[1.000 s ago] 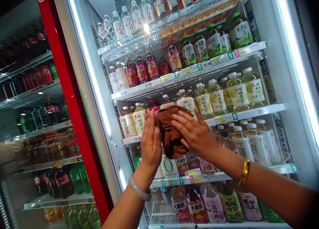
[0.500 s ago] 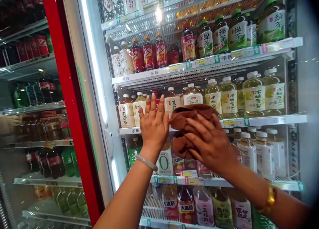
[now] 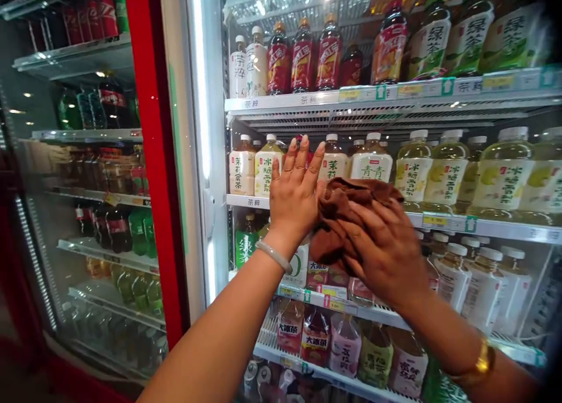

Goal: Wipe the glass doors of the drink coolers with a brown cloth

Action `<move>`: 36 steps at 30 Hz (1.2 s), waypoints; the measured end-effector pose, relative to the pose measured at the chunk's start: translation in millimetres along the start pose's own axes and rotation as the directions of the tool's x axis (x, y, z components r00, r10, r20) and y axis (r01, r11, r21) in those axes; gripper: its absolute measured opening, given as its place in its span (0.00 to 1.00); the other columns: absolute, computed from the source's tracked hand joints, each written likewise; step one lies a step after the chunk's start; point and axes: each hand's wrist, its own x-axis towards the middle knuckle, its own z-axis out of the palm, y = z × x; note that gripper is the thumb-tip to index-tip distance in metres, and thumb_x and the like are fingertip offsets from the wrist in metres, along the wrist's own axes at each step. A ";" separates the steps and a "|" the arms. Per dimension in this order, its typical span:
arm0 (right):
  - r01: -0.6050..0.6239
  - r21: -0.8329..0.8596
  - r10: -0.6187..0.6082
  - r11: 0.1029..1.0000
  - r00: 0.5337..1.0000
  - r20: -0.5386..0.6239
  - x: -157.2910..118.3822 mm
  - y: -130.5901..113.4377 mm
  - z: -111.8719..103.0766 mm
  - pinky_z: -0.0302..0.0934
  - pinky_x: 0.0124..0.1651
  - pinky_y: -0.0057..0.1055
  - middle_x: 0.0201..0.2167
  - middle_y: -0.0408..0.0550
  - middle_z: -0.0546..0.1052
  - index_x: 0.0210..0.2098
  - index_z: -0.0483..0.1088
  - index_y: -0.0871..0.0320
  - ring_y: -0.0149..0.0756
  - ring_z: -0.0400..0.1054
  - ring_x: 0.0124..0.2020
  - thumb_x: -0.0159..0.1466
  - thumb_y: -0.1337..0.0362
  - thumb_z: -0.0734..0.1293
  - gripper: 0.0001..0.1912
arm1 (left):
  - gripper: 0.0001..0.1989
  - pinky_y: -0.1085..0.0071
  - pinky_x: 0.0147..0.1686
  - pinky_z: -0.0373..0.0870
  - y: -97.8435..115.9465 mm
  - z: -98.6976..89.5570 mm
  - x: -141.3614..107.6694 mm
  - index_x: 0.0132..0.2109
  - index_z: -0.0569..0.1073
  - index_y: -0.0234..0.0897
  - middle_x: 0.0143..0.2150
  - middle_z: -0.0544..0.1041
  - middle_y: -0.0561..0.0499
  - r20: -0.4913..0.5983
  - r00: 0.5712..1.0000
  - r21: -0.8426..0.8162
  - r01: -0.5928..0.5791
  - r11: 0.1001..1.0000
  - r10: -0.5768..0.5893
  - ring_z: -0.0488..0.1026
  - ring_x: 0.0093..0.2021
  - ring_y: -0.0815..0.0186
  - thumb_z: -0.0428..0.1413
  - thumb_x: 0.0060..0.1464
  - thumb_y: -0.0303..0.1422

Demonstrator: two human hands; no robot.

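Note:
My left hand [image 3: 294, 198] lies flat with its fingers up against what looks like the clear glass door of a drinks cooler. It holds nothing, and a pale bangle [image 3: 274, 257] circles its wrist. Just to its right, my right hand [image 3: 386, 245] presses a crumpled brown cloth [image 3: 338, 216] to the same surface. The fingers lie over the cloth, whose folds stick out above and to the left of them. A gold-coloured bracelet [image 3: 484, 356] is on the right wrist. Behind both hands stand bottled drinks, partly covered by the hands and cloth.
Several white shelves [image 3: 281, 102] carry rows of bottles, among them red-labelled bottles [image 3: 302, 58] and pale yellow ones [image 3: 448, 172]. A lit white strip [image 3: 202, 99] runs down the cooler's left side. Left of the red frame [image 3: 153, 128] is another stocked cooler.
The camera view has turned, so the upper shelves sit further right and more of the left cooler shows. The cloth looks more bunched under my right hand. My left hand stays flat.

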 end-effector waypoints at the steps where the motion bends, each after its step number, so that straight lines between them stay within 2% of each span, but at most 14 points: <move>1: -0.014 -0.009 0.014 1.000 1.000 -0.006 -0.1 11.1 -4.3 0.54 0.73 0.63 0.63 0.57 0.73 0.60 0.72 0.55 0.59 0.64 0.66 0.63 0.59 0.73 0.26 | 0.30 0.43 0.77 0.42 1.6 -0.6 0.5 0.75 0.55 0.47 0.78 0.56 0.46 0.002 1.000 0.011 0.003 1.000 -0.003 0.48 0.79 0.55 0.48 0.70 0.33; 4: -0.172 -0.035 0.170 0.984 0.983 -0.065 19.7 32.7 -8.9 0.51 0.73 0.65 0.70 0.59 0.66 0.62 0.71 0.54 0.66 0.62 0.68 0.61 0.58 0.74 0.30 | 0.29 0.43 0.77 0.40 4.4 -1.7 1.6 0.75 0.57 0.44 0.78 0.56 0.45 0.012 1.000 0.031 0.013 0.999 -0.014 0.47 0.79 0.55 0.47 0.70 0.35; 6: -0.244 -0.033 0.241 0.969 0.967 -0.077 35.7 28.8 -5.1 0.49 0.73 0.68 0.74 0.58 0.59 0.63 0.70 0.52 0.69 0.59 0.70 0.60 0.58 0.74 0.31 | 0.29 0.43 0.76 0.40 4.6 -2.2 1.8 0.74 0.57 0.46 0.78 0.56 0.47 0.023 0.999 0.025 0.023 0.999 -0.024 0.47 0.79 0.55 0.47 0.69 0.34; 8: -0.202 -0.020 0.201 0.979 0.979 -0.046 40.1 12.8 0.1 0.48 0.72 0.71 0.74 0.56 0.59 0.61 0.71 0.51 0.70 0.56 0.71 0.61 0.58 0.74 0.29 | 0.29 0.44 0.76 0.40 4.1 -2.8 1.9 0.74 0.57 0.48 0.78 0.57 0.49 0.033 0.999 0.014 0.031 0.999 -0.031 0.47 0.79 0.56 0.46 0.69 0.33; 12: -0.007 0.013 0.007 1.000 0.999 0.046 2.1 -13.7 0.1 0.54 0.71 0.68 0.68 0.54 0.70 0.55 0.74 0.53 0.62 0.60 0.68 0.62 0.59 0.73 0.22 | 0.29 0.45 0.76 0.41 3.1 -3.7 1.5 0.75 0.57 0.48 0.78 0.57 0.49 0.039 0.999 -0.003 0.027 1.000 -0.027 0.47 0.79 0.56 0.46 0.69 0.33; 15: 0.035 0.009 -0.036 0.999 0.998 0.047 -35.9 -1.4 -8.6 0.58 0.71 0.64 0.65 0.51 0.74 0.51 0.76 0.51 0.58 0.65 0.64 0.61 0.60 0.74 0.19 | 0.29 0.45 0.77 0.40 3.3 -3.0 0.6 0.74 0.59 0.46 0.78 0.57 0.47 0.025 0.999 -0.011 0.032 0.999 -0.031 0.47 0.79 0.56 0.47 0.69 0.35; 17: 0.013 -0.022 -0.013 1.000 1.000 -0.016 -44.1 16.6 -14.0 0.59 0.70 0.62 0.64 0.51 0.75 0.53 0.77 0.48 0.59 0.66 0.63 0.60 0.59 0.75 0.21 | 0.28 0.45 0.77 0.40 3.6 -1.8 0.3 0.74 0.59 0.46 0.78 0.57 0.48 0.010 0.999 -0.024 0.033 0.999 -0.032 0.47 0.79 0.57 0.47 0.69 0.35; 20: -0.139 -0.050 0.135 0.989 0.988 -0.081 -23.3 33.5 -14.4 0.56 0.71 0.65 0.67 0.53 0.71 0.58 0.75 0.49 0.62 0.63 0.66 0.61 0.58 0.74 0.25 | 0.28 0.45 0.77 0.39 3.5 -0.2 1.9 0.74 0.59 0.46 0.78 0.57 0.48 -0.007 0.999 -0.034 0.033 0.999 -0.033 0.47 0.79 0.57 0.47 0.69 0.35; 22: -0.237 -0.033 0.234 0.971 0.969 -0.073 -0.6 29.1 -8.8 0.52 0.71 0.70 0.70 0.54 0.66 0.60 0.73 0.51 0.64 0.59 0.68 0.62 0.58 0.72 0.26 | 0.29 0.44 0.77 0.38 3.1 0.1 3.8 0.74 0.58 0.47 0.78 0.56 0.47 -0.003 0.999 -0.037 0.037 0.999 -0.037 0.47 0.79 0.56 0.48 0.69 0.35; 24: -0.251 -0.008 0.250 0.968 0.966 -0.059 12.8 14.8 -2.0 0.49 0.71 0.71 0.71 0.54 0.65 0.60 0.72 0.52 0.63 0.56 0.70 0.63 0.58 0.72 0.27 | 0.29 0.43 0.77 0.36 3.2 -0.2 3.7 0.74 0.58 0.48 0.78 0.55 0.47 0.009 0.999 -0.048 0.042 0.998 -0.041 0.47 0.79 0.56 0.49 0.69 0.35; 28: -0.132 0.020 0.132 0.991 0.991 0.007 -12.1 -9.2 -0.9 0.50 0.74 0.63 0.68 0.50 0.70 0.56 0.74 0.51 0.55 0.57 0.67 0.63 0.59 0.73 0.22 | 0.31 0.42 0.77 0.36 9.8 0.0 -15.1 0.75 0.56 0.49 0.79 0.54 0.48 0.016 0.996 -0.059 0.084 0.995 -0.083 0.45 0.79 0.54 0.50 0.69 0.34; 31: -0.075 0.014 0.074 0.997 0.997 0.024 -48.2 -3.5 -11.5 0.55 0.73 0.59 0.63 0.48 0.75 0.52 0.75 0.49 0.51 0.62 0.62 0.63 0.61 0.73 0.17 | 0.32 0.40 0.77 0.38 19.5 1.9 -41.5 0.76 0.53 0.47 0.79 0.52 0.46 0.025 0.993 -0.047 0.116 0.992 -0.115 0.43 0.80 0.53 0.50 0.69 0.34; 33: -0.113 0.002 0.112 0.994 0.994 0.013 -57.2 5.9 -17.6 0.54 0.73 0.60 0.63 0.50 0.75 0.52 0.75 0.51 0.52 0.62 0.63 0.62 0.61 0.74 0.18 | 0.33 0.39 0.76 0.39 25.2 3.3 -55.5 0.77 0.51 0.45 0.79 0.51 0.44 0.035 0.990 -0.019 0.136 0.990 -0.136 0.42 0.80 0.52 0.50 0.69 0.35; 36: -0.296 -0.006 0.295 0.955 0.955 -0.027 -41.7 9.1 -17.3 0.51 0.73 0.62 0.67 0.52 0.70 0.55 0.74 0.53 0.55 0.58 0.68 0.61 0.61 0.75 0.23 | 0.32 0.42 0.76 0.38 29.7 4.4 -63.8 0.77 0.51 0.43 0.80 0.49 0.44 0.060 0.984 0.052 0.166 0.985 -0.169 0.40 0.80 0.53 0.49 0.70 0.35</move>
